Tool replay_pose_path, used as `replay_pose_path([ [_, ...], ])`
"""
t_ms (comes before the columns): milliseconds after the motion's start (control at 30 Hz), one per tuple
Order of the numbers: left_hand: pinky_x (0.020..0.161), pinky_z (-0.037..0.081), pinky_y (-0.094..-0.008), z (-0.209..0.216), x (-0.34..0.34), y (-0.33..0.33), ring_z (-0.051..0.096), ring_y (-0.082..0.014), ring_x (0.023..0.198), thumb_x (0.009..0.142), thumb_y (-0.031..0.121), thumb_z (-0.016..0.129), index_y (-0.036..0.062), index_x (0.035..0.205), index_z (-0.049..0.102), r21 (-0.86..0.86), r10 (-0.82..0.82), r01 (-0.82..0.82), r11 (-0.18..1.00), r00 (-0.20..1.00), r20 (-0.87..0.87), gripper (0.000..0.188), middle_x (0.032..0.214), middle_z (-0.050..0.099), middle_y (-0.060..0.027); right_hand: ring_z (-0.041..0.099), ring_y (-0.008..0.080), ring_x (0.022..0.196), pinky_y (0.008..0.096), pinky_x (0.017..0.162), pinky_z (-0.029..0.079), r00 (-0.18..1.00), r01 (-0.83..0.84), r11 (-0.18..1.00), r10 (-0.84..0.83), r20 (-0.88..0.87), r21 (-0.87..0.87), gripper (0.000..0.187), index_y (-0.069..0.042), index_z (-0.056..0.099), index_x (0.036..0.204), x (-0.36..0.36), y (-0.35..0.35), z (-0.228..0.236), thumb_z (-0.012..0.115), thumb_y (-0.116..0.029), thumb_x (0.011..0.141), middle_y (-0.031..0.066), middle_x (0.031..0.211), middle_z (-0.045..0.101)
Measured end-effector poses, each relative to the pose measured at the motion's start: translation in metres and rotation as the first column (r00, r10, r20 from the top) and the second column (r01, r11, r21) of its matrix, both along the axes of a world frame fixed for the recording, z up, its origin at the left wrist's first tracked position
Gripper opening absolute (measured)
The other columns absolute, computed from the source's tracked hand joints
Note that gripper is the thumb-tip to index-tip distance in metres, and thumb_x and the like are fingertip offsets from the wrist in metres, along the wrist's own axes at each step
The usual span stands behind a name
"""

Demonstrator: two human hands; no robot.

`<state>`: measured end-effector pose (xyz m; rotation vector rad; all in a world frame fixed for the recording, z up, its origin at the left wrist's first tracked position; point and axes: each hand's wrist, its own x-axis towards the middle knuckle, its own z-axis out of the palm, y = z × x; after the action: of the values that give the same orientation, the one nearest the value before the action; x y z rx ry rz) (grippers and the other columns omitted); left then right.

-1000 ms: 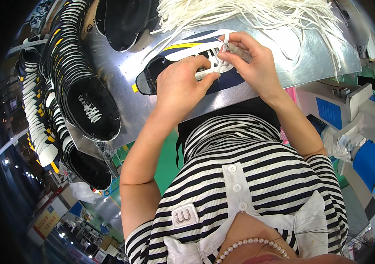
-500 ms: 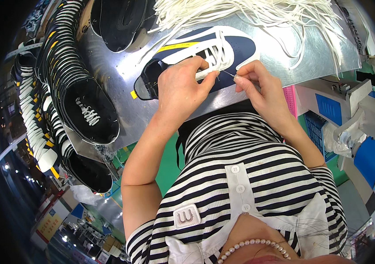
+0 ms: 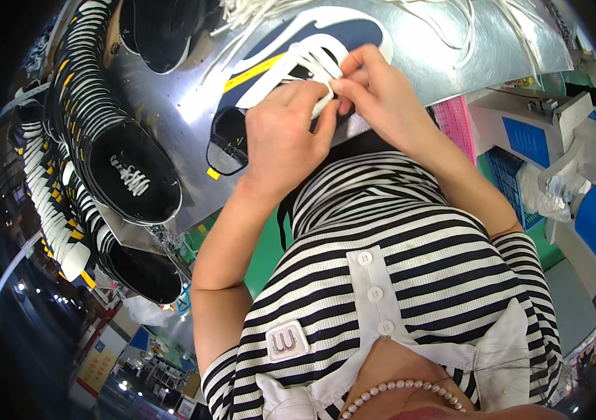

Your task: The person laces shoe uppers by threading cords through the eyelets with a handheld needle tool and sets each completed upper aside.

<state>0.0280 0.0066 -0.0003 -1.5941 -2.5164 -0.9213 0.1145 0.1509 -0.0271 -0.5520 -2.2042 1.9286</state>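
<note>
Two hands [image 3: 284, 133] [image 3: 376, 91], flat-laced shoe [image 3: 310, 59], shiny metal table [image 3: 445, 73]

The left arm is bent at the elbow [image 3: 208, 288], its forearm [image 3: 233, 238] rising and leaning inward. The wrist looks nearly straight, and the left hand [image 3: 284, 129] lies back upward, fingers [image 3: 306, 94] curled forward and thumb [image 3: 325, 124] stretched alongside, closed in a grip. The right arm bends too; its forearm [image 3: 462, 175] slants from the right up toward the middle. The right hand [image 3: 371, 87] points leftward, thumb and forefinger [image 3: 358, 56] bent toward each other in a pinch, another fingertip showing beneath the thumb. The two hands almost meet at their fingertips, the right sitting slightly farther from the body.
</note>
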Motion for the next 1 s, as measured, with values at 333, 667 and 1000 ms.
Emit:
replay_pose_path([
  [333, 0.049, 0.041, -0.0338, 0.002, 0.004, -0.019, 0.054, -0.0191, 0.058, 0.074, 0.008, 0.071, 0.0072, 0.078, 0.062, -0.003, -0.069, 0.072, 0.997, 0.944, -0.321, 0.010, 0.064, 0.051, -0.0027, 0.066, 0.0165, 0.066, 0.0293, 0.055, 0.050, 0.915, -0.181, 0.929, 0.279, -0.291, 0.322, 0.028, -0.005, 0.063, 0.114, 0.011, 0.037, 0.070, 0.063, -0.003, 0.085, 0.0084, 0.084, 0.070],
  [667, 0.052, 0.038, -0.0304, -0.009, -0.005, -0.029, 0.053, -0.0164, 0.059, 0.069, 0.005, 0.068, 0.0060, 0.079, 0.063, 0.063, -0.048, 0.080, 0.995, 0.914, -0.404, 0.011, 0.064, 0.050, -0.0021, 0.064, 0.0311, 0.068, 0.0399, 0.057, 0.047, 0.902, -0.274, 0.511, 0.430, 0.034, 0.815, 0.019, -0.006, 0.058, 0.103, -0.025, 0.015, 0.040, 0.064, -0.014, 0.087, 0.0102, 0.074, 0.065],
  [1000, 0.055, 0.042, -0.0322, -0.008, -0.011, -0.020, 0.057, -0.0207, 0.061, 0.071, 0.005, 0.071, 0.0046, 0.083, 0.064, 0.070, -0.122, 0.143, 0.987, 0.962, -0.245, 0.014, 0.066, 0.053, -0.0046, 0.065, 0.0124, 0.081, 0.0266, 0.078, 0.051, 0.930, -0.366, 0.929, 0.364, 0.043, 0.048, 0.023, -0.004, 0.066, 0.103, -0.044, 0.035, 0.029, 0.072, -0.008, 0.081, 0.0037, 0.088, 0.071],
])
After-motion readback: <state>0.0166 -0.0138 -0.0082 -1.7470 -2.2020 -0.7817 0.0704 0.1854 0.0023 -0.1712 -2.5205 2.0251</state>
